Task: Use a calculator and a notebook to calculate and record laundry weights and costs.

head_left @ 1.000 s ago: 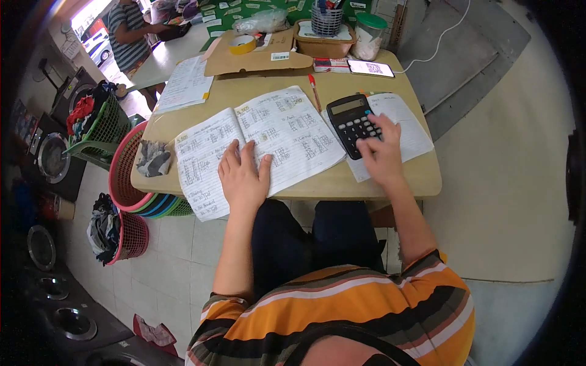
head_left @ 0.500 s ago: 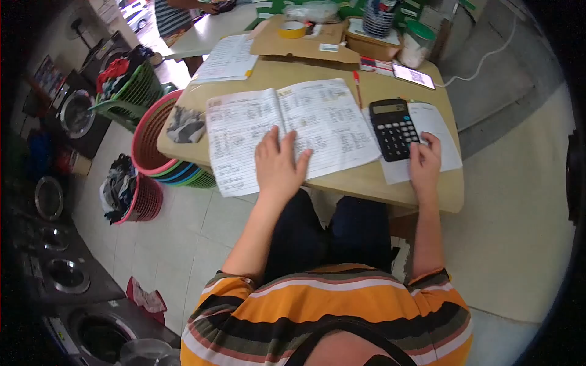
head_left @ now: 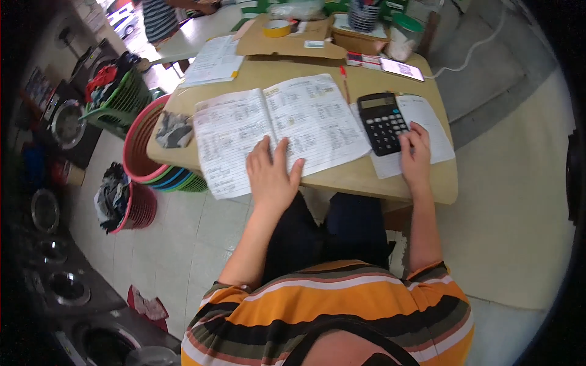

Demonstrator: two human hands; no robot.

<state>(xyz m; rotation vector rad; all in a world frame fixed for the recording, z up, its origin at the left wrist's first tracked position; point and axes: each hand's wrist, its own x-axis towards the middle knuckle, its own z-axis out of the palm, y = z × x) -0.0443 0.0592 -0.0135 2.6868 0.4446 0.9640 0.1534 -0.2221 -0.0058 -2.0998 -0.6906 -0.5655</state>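
Observation:
An open notebook (head_left: 317,116) filled with handwritten rows lies on the pale yellow table. My left hand (head_left: 271,174) rests flat over the lower part of its pages by the centre fold, fingers stretched and spread. To the right, a black calculator (head_left: 381,125) sits on a loose written sheet (head_left: 431,125). My right hand (head_left: 416,157) is at the calculator's lower right keys, thumb and fingers loosely bent and apart, holding nothing. Which key is touched, if any, cannot be made out. A red pen (head_left: 345,84) lies between notebook and calculator.
Farther back are a cardboard box (head_left: 287,46) with yellow tape (head_left: 276,28), a lit phone (head_left: 401,69), a green-lidded jar (head_left: 403,38) and stacked papers (head_left: 213,60). A grey cloth (head_left: 174,130) lies at the left edge. Laundry baskets (head_left: 143,146) and washing machines (head_left: 68,288) stand left; another person (head_left: 160,21) stands beyond.
My left hand has slid slightly toward me down the notebook. The right hand's fingers have shifted a little at the calculator's keys. The whole view has moved slightly.

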